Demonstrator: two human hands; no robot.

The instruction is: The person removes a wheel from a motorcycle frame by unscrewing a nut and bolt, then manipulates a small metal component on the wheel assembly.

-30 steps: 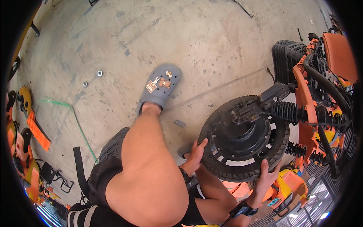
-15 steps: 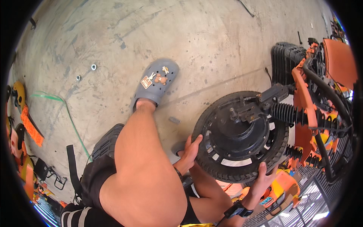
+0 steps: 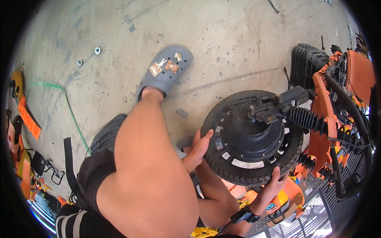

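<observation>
Both my hands hold a black motor wheel (image 3: 254,137) with a knobby tire, tilted so its hub and axle stub face up. My left hand (image 3: 197,148) is closed on the tire's left edge, thumb on the sidewall and fingers hidden underneath. At the near right edge my right hand (image 3: 275,183) grips the tire, its thumb on top and other fingers partly hidden. A black bracket (image 3: 274,113) crosses the hub and joins the wheel to a shock absorber with a black ribbed bellows (image 3: 308,119) and an orange vehicle frame (image 3: 326,99).
My leg and grey clog (image 3: 164,71) extend across the concrete floor. Two metal nuts (image 3: 97,50) and a green strap (image 3: 65,93) lie left. A small grey block (image 3: 182,113) sits near the wheel. Black ribbed part (image 3: 307,65) stands far right; orange parts (image 3: 27,119) line the left rim.
The view has shifted slightly, so the wheel appears a little higher and the frame farther right. Both hands keep their hold on the tire.
</observation>
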